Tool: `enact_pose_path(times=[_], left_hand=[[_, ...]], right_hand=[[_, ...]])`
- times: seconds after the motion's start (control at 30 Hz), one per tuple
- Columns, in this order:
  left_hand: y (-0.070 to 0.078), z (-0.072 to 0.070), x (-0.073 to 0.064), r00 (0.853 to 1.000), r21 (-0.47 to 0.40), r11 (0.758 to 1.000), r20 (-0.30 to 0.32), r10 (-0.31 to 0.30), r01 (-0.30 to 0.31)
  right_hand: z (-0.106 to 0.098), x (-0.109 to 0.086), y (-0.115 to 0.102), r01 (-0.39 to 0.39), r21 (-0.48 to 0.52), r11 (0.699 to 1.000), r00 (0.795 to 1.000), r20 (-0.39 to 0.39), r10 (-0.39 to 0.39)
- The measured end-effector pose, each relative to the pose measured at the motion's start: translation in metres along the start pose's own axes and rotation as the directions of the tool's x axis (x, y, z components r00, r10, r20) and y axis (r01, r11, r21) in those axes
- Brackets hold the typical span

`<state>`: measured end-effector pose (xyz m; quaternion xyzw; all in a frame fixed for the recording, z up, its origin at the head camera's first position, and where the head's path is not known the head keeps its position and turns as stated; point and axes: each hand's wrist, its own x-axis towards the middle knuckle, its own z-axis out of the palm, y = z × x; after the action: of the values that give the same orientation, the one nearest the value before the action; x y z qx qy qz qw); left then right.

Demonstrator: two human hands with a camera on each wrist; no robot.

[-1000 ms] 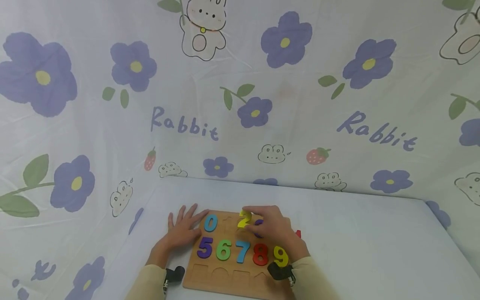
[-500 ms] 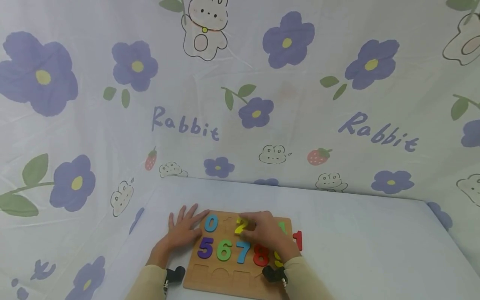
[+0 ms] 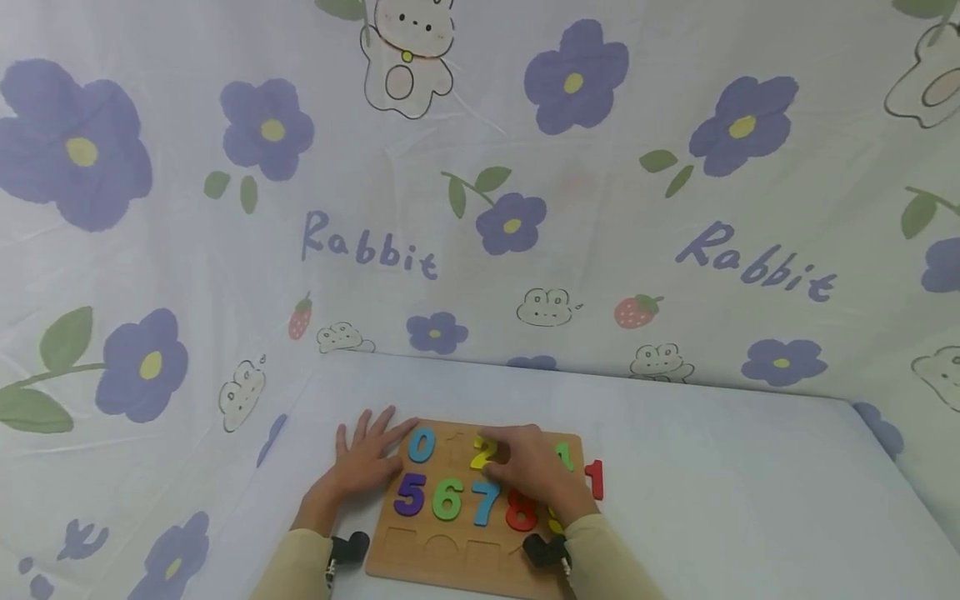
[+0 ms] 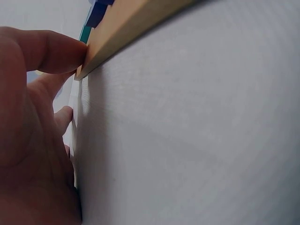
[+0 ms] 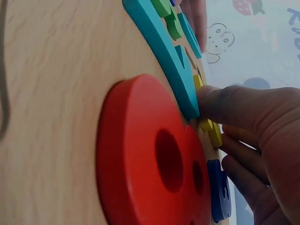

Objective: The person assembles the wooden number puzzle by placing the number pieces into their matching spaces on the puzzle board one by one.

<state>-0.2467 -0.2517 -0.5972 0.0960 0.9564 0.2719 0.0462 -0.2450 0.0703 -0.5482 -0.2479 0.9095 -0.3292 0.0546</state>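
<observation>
A wooden number puzzle board [image 3: 384, 557] lies flat on the white table. My left hand [image 3: 366, 463] rests at its left edge with fingers spread; in the left wrist view the thumb [image 4: 63, 51] presses against the board's side. Over the top row, my right hand [image 3: 534, 462] pinches a yellow number 2 [image 3: 481, 454] between thumb and fingers. The right wrist view has the thumb [image 5: 213, 103] against that yellow piece, low at the board. A purple piece [image 5: 219, 192] beside it is covered by the hand in the head view.
On the board sit a blue 0 [image 3: 422, 446], purple 5 [image 3: 409, 495], green 6 [image 3: 447, 500], blue 7 [image 3: 486, 503] and red 8 [image 3: 517, 511]. A red 1 [image 3: 595, 480] lies by the right edge. An unfilled recess [image 3: 453, 450] is right of the 0.
My right hand has moved the yellow 2 slightly left and down toward the board. The red 1 and part of the green 4 have come into sight. My left hand stays put.
</observation>
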Motion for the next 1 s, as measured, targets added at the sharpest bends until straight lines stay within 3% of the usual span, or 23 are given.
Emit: enact_pose_path(times=[0.13, 0.37, 0.47, 0.63, 0.77, 1.0], left_hand=[[0.000, 0.001, 0.000, 1.000, -0.009, 1.000, 0.000, 0.002, -0.002], [0.000, 0.001, 0.000, 1.000, -0.013, 1.000, 0.003, 0.000, 0.000], [0.001, -0.001, -0.001, 1.000, -0.015, 1.000, 0.000, 0.004, -0.004], [0.000, -0.001, 0.000, 1.000, -0.015, 1.000, -0.008, 0.010, -0.011], [0.001, -0.001, -0.001, 1.000, -0.014, 1.000, -0.004, 0.009, -0.009], [0.001, -0.001, -0.001, 1.000, -0.005, 1.000, 0.001, 0.000, 0.000]], right_hand=[[0.000, -0.002, 0.002, 0.005, 0.014, 1.000, 1.000, -0.017, -0.005], [-0.016, -0.017, 0.009, 0.005, 0.142, 0.990, 0.995, -0.099, 0.009], [-0.029, -0.026, 0.012, 0.009, 0.238, 0.971, 0.997, -0.082, 0.011], [-0.049, -0.043, 0.021, 0.041, 0.402, 0.915, 0.999, -0.025, -0.034], [-0.059, -0.058, 0.033, 0.030, 0.440, 0.897, 1.000, -0.011, -0.028], [-0.076, -0.083, 0.051, -0.007, 0.431, 0.902, 1.000, -0.016, 0.015]])
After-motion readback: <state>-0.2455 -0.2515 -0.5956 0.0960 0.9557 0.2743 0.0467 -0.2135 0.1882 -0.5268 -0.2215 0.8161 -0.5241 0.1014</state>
